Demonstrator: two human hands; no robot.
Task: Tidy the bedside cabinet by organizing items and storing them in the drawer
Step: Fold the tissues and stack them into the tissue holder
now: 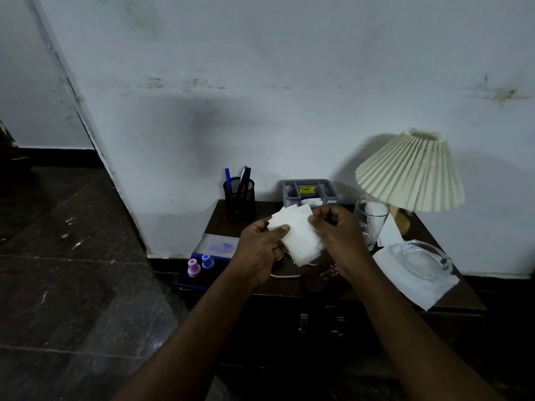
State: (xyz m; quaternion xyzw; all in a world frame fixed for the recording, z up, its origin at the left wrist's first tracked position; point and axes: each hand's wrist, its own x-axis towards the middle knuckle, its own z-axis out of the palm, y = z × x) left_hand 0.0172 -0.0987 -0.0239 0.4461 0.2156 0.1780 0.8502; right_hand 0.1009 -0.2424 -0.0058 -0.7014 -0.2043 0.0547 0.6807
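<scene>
White paper napkins (298,237) in middle of frame, held above worktop (262,212). Fingers of left hand (260,247) pinch left edge; fingers of right hand (338,235) pinch right edge. Soft, light, tear easy; hold edges gently.

Both hands are up over the dark bedside cabinet (231,211): the left hand (262,250) pinches a stack of white tissues (298,235), the right hand (337,231) grips its other edge. Behind: mesh pen holder (239,202), grey caddy (309,191), pleated lamp (411,172).

Bedroom: bedside cabinet (289,287), pleated lamp (411,172).
</scene>
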